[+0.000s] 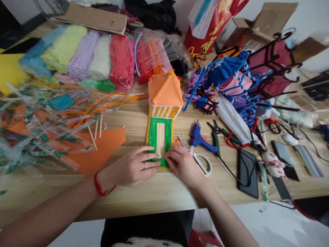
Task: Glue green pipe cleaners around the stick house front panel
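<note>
pressing fingertips of both hands, left hand [132, 168], right hand [183, 165], on model house [161, 118], roof pointing away

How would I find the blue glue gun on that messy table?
Start at the little house with the orange roof in the middle of the wooden table. Look just right of it, past the scissors. The glue gun is the only bright blue, pistol-shaped tool there.

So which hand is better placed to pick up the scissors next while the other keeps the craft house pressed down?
Right, probably. The right hand lies at the near end of the craft house, with the scissors right beside it. The left hand rests on the house's other side, so it would have to cross over.
</note>
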A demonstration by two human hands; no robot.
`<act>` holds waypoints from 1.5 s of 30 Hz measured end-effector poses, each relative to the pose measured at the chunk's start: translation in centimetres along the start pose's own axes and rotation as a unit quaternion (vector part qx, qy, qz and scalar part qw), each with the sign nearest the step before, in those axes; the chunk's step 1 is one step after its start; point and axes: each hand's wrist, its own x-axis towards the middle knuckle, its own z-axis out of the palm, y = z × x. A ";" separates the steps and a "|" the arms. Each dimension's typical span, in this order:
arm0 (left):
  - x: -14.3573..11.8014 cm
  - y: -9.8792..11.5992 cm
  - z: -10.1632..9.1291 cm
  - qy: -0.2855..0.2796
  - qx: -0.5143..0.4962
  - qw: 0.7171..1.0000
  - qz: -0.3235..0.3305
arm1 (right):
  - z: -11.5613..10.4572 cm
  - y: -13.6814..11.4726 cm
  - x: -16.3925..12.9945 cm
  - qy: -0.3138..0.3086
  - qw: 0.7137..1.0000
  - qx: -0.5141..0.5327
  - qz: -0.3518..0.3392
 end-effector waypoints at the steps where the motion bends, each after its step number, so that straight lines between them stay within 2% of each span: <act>1: 0.0 0.1 0.0 0.001 -0.004 1.000 -0.011 | 0.0 -0.1 0.0 0.000 1.000 0.000 0.000; 8: -0.1 0.3 -0.1 0.032 -0.028 0.998 -0.053 | -0.1 0.0 0.0 -0.003 1.000 0.002 0.005; 18: 0.3 0.9 0.2 -0.014 -0.022 0.996 -0.090 | -0.1 0.2 -0.1 -0.015 1.000 0.000 0.002; 24: 0.9 1.6 0.3 -0.020 -0.007 0.992 -0.125 | -0.1 0.1 -0.5 -0.013 1.000 -0.019 0.000; 28: 1.0 2.3 0.7 -0.017 0.009 0.992 -0.125 | -0.7 -0.6 -0.9 -0.027 0.998 -0.048 0.003; 31: 0.9 3.0 1.0 -0.023 0.030 0.991 -0.129 | -0.9 -1.7 -1.5 0.000 0.998 -0.067 0.014; 34: 1.0 3.7 1.0 -0.039 0.058 0.988 -0.137 | -0.4 -2.9 -2.3 0.041 0.998 -0.049 0.011; 37: 1.5 4.2 0.8 -0.054 0.084 0.985 -0.138 | 0.6 -3.8 -3.2 0.022 0.998 -0.053 -0.010; 45: 1.6 4.3 1.1 -0.060 0.079 0.985 -0.139 | 2.4 -3.9 -3.7 0.009 0.984 -0.167 -0.067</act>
